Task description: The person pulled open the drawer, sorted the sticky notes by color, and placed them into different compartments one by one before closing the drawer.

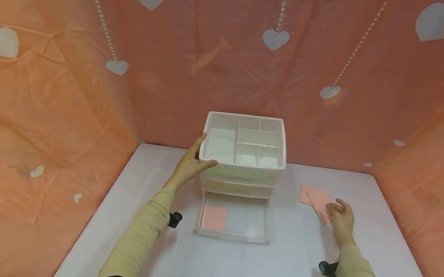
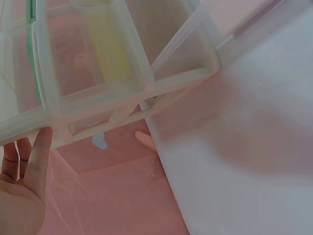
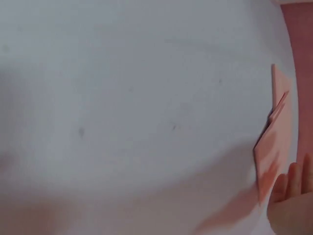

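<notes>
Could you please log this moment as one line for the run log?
left hand: rests on organizer | right hand: touches pink notes | bottom drawer: open, one pink note inside

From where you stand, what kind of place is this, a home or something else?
Probably a staged recording booth, not a lived-in room. Orange cloth with white hearts is draped on three sides of a white table, which bears only a plastic drawer organizer and pink paper pads. A small camera sits at each wrist.

Drawer organizer (image 1: 243, 158): translucent white plastic, smooth, faintly glossy. Pink sheets (image 1: 316, 199): matt paper. Counter (image 1: 273, 268): white, smooth, matt. Backdrop (image 1: 71, 75): creased cloth.
</notes>
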`<state>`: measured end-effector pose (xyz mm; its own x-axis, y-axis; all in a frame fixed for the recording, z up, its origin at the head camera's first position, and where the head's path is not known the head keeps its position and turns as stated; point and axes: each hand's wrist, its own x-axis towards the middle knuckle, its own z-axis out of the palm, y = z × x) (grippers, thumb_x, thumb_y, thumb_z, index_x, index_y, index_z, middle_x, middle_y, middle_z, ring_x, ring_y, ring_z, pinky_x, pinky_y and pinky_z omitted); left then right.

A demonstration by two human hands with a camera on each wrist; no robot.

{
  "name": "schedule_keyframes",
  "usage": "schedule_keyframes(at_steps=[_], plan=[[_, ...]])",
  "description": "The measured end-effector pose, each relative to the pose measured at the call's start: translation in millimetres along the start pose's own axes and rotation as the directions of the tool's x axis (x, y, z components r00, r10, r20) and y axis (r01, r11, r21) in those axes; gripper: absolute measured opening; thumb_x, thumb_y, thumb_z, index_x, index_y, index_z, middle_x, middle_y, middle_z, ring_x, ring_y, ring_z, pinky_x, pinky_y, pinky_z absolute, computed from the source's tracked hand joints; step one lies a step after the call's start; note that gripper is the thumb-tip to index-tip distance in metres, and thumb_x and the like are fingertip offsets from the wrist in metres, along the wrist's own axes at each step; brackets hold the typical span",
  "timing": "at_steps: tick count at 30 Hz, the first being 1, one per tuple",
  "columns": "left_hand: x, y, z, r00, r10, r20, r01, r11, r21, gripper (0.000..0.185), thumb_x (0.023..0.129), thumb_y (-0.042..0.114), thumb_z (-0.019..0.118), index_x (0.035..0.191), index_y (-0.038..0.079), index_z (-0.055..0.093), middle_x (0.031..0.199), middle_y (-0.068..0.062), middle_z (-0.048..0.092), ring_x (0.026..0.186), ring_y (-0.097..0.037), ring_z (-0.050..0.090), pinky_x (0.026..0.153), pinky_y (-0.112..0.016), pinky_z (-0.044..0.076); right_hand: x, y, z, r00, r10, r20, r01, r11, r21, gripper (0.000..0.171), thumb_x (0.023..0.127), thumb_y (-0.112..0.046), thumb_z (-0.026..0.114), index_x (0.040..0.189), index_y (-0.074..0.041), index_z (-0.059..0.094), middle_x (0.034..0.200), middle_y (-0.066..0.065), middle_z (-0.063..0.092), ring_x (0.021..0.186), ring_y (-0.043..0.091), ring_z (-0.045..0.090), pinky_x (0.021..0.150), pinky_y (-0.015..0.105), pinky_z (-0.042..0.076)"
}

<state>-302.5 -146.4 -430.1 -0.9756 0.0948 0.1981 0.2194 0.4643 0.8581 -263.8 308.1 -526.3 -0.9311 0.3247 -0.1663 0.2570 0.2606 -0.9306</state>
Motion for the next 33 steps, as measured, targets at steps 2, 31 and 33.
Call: schedule_keyframes(at_steps=[2, 31, 33], plan=[[-0.4, 0.4, 0.9, 1.0, -0.001, 0.001, 0.001, 1.0, -0.002, 0.092, 0.074, 0.045, 0.075, 0.14, 0.056, 0.013, 0.128, -0.01, 0.05, 0.102, -0.023, 0.052, 0.09, -0.044, 0.043, -1, 6, -3, 0.999, 0.031, 0.021, -0.03, 0.999, -0.044, 0.063, 0.096, -0.019, 0.047, 0.146, 0.001, 0.015, 0.128, 0.012, 0.049, 0.108, 0.012, 0.054, 0.091, 0.021, 0.042], [-0.5, 0.9, 0.1, 1.0, -0.006, -0.008, 0.007, 1.0, 0.022, 0.092, 0.072, 0.05, 0.074, 0.141, 0.056, 0.013, 0.15, -0.007, 0.031, 0.116, -0.026, 0.046, 0.098, -0.051, 0.038, -9, 36, -6, 0.98, 0.085, -0.178, -0.129, 0.96, -0.248, 0.067, 0.084, -0.018, 0.062, 0.13, 0.019, 0.028, 0.126, 0.039, 0.024, 0.113, 0.048, 0.026, 0.095, 0.054, 0.028], [0.0, 1.1, 0.3, 1.0, -0.003, -0.007, 0.003, 1.0, 0.023, 0.092, 0.073, 0.049, 0.074, 0.141, 0.056, 0.013, 0.149, -0.007, 0.033, 0.111, -0.026, 0.047, 0.096, -0.05, 0.039, -9, 38, -7, 0.975, 0.078, -0.21, -0.124, 0.969, -0.215, 0.061, 0.086, -0.016, 0.059, 0.129, 0.017, 0.03, 0.122, 0.036, 0.027, 0.11, 0.046, 0.029, 0.089, 0.049, 0.031]])
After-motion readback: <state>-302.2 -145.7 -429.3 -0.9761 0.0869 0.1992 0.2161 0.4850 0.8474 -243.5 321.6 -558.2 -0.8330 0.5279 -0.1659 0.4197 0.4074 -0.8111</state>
